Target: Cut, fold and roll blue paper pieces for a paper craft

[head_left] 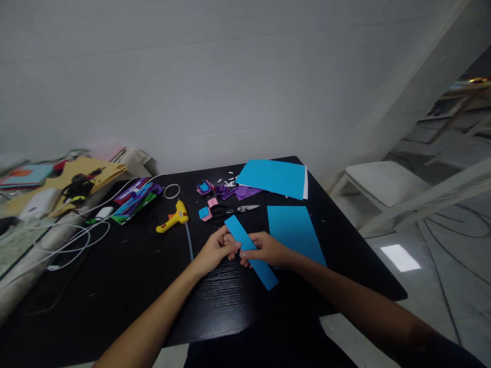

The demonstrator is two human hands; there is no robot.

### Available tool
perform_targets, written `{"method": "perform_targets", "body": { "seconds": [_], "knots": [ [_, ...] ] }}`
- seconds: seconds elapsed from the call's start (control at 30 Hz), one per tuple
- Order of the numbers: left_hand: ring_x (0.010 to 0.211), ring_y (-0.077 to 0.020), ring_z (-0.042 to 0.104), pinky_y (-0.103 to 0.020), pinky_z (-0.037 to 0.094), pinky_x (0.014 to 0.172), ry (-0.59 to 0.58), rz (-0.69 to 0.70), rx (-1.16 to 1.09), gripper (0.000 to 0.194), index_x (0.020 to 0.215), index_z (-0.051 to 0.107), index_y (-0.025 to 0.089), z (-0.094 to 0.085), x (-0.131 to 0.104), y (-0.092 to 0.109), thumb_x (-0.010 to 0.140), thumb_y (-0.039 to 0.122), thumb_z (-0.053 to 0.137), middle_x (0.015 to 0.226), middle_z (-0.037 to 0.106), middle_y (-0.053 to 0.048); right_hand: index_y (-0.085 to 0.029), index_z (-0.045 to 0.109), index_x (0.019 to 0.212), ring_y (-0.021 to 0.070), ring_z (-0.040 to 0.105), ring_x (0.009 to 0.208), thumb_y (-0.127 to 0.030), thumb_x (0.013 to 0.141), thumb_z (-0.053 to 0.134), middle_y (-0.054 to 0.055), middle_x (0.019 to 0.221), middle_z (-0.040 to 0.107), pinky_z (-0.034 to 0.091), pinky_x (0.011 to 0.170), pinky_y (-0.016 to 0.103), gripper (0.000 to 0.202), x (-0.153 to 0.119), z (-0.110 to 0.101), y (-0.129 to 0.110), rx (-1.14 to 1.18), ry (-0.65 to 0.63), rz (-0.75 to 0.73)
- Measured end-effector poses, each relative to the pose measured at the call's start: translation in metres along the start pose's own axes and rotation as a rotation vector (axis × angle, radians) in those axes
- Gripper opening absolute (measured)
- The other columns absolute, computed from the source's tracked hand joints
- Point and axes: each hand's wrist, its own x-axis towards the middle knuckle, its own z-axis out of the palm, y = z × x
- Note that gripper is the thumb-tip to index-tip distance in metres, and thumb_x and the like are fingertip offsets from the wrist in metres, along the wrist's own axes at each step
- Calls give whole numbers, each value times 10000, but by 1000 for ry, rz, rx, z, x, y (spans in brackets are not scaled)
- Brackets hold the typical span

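Observation:
A long blue paper strip [250, 252] is held slantwise above the black table, its upper end toward the left. My left hand [218, 248] grips its left edge between thumb and fingers. From the right, my right hand [265, 249] pinches the middle of the strip, thumb on top. Under and beside my right forearm lies a blue paper sheet [295, 230]. Beyond my hands rest scissors [235, 209] with dark handles, blades pointing right. Small folded pink and blue paper pieces [205, 213] lie just left of the scissors.
A yellow glue gun [174, 218] with a glue stick lies left of my hands. Blue sheets [272, 176] and purple scraps are at the back. Colored paper strips [134, 199], a tape ring [172, 191] and white cables [82, 240] occupy the left. A white chair [383, 181] stands right.

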Motion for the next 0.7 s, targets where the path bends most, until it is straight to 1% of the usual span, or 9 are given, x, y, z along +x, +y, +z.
{"method": "perform_targets", "body": {
  "seconds": [0.03,0.1,0.2,0.3,0.5,0.7],
  "knots": [
    [505,-80,529,-197,428,519,-20,-2,41,344,934,622,135,0,-1,1,810,410,787,607,603,34,-107,735,1010,170,705,757,-403,784,812,93,901,753,577,716,310,380,0,0,0,-4,4,5],
    [513,-77,516,-200,423,531,-50,-2,112,336,834,637,124,1,-2,3,841,441,750,596,591,24,-104,738,1002,165,698,738,-411,787,805,94,883,752,573,705,308,380,1,0,0,-9,9,13],
    [530,-84,517,-208,422,543,-73,-3,153,353,826,647,125,3,-4,6,859,469,720,629,614,6,-104,740,991,163,690,721,-416,796,793,83,841,746,569,697,312,372,1,0,-1,-14,5,16],
    [524,-87,507,-213,415,542,-71,-13,158,368,830,651,126,4,-4,7,849,487,722,620,605,9,-102,744,976,166,688,712,-417,800,785,76,815,738,566,689,315,363,0,0,-2,-19,1,19],
    [507,-90,498,-218,405,532,-23,-20,170,373,781,641,128,5,-4,6,809,485,744,589,575,19,-102,738,967,166,680,681,-419,780,797,65,774,727,559,665,313,373,0,0,-3,-14,16,42],
    [473,-85,487,-214,390,510,84,4,187,356,673,580,154,3,-3,4,776,448,753,544,569,30,-103,732,962,153,674,661,-423,802,773,62,769,729,554,648,296,360,0,1,-4,-34,20,36]
  ]
}}
